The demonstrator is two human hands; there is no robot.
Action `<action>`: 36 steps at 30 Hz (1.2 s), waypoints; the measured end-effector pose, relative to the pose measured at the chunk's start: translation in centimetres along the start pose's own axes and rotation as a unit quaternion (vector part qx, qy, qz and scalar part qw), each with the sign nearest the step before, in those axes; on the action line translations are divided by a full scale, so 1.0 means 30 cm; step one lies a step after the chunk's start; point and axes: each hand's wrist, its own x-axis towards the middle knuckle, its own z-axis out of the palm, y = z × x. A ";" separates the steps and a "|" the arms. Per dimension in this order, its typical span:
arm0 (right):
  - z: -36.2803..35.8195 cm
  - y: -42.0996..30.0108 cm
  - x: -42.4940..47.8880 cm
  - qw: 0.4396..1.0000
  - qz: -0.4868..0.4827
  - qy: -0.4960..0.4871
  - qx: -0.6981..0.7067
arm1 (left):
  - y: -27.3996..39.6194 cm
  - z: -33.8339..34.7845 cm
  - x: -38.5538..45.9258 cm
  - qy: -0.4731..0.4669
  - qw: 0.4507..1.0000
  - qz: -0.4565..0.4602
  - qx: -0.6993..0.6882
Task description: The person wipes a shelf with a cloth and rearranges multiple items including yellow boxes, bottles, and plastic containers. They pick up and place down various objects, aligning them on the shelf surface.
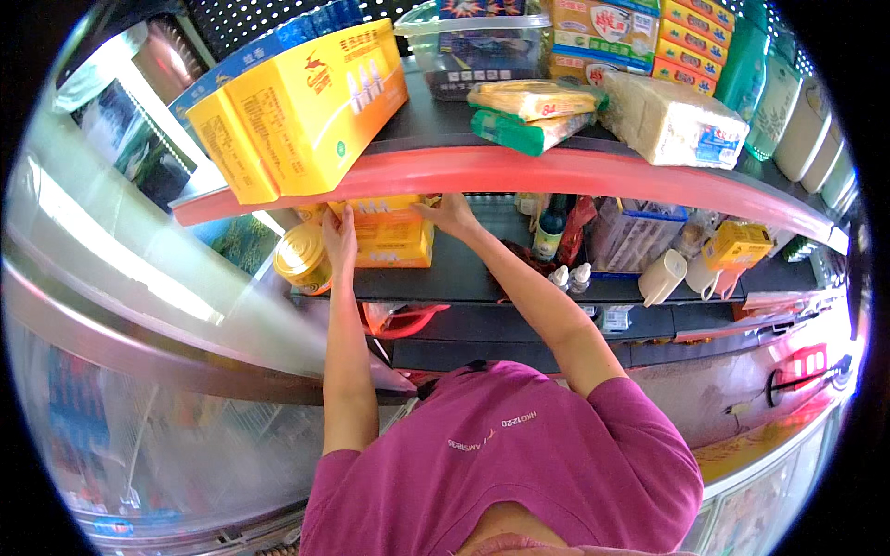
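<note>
On the second shelf, under the red shelf edge, two yellow cartons are stacked. My left hand [341, 240] presses the left end of the upper yellow carton [382, 206]. At the opposite end, the fingers of my right hand [450, 217] meet the same carton, so it sits between both hands. The lower yellow carton [393, 244] is beneath it on the dark shelf. A gold round tin [302, 256] lies just left of my left wrist. The upper shelf hides the carton's back and some of my fingertips.
Overhead, a large yellow box [313, 111] juts past the red shelf edge [487, 172]. Wrapped packs [539, 104] and a clear plastic tub [480, 52] share that shelf. Right of my arm stand a dark bottle [551, 229], small dropper bottles [578, 276] and a white mug [662, 275].
</note>
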 end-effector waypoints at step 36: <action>0.270 0.426 0.223 0.931 0.309 0.131 0.144 | -0.004 -0.067 -0.029 -0.063 0.976 -0.132 -0.162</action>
